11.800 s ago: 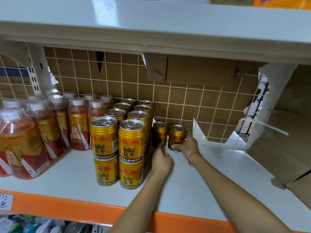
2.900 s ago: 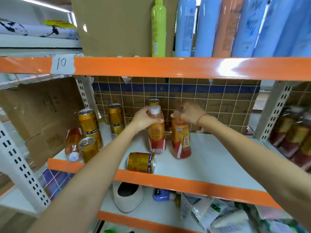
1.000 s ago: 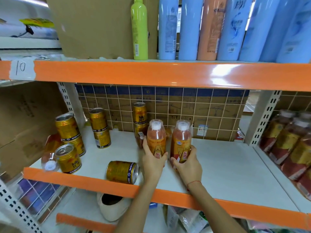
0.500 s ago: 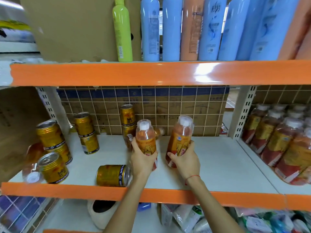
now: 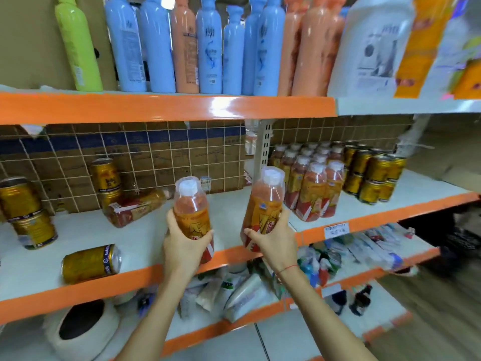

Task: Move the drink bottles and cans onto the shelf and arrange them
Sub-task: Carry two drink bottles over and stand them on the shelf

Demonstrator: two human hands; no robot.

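2 bottles (image 5: pixel 191 217) (image 5: pixel 264 209), 2 hands (image 5: pixel 186 246) (image 5: pixel 273 241) gripping

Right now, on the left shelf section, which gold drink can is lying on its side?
The gold can nearest the orange front edge: it lies on its side, while the other gold cans there stand upright in stacks.

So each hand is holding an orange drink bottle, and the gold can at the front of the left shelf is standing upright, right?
Not quite. The head view shows the gold can at the front of the left shelf lying on its side, not upright. The rest holds: the left hand grips one orange drink bottle and the right hand grips another.
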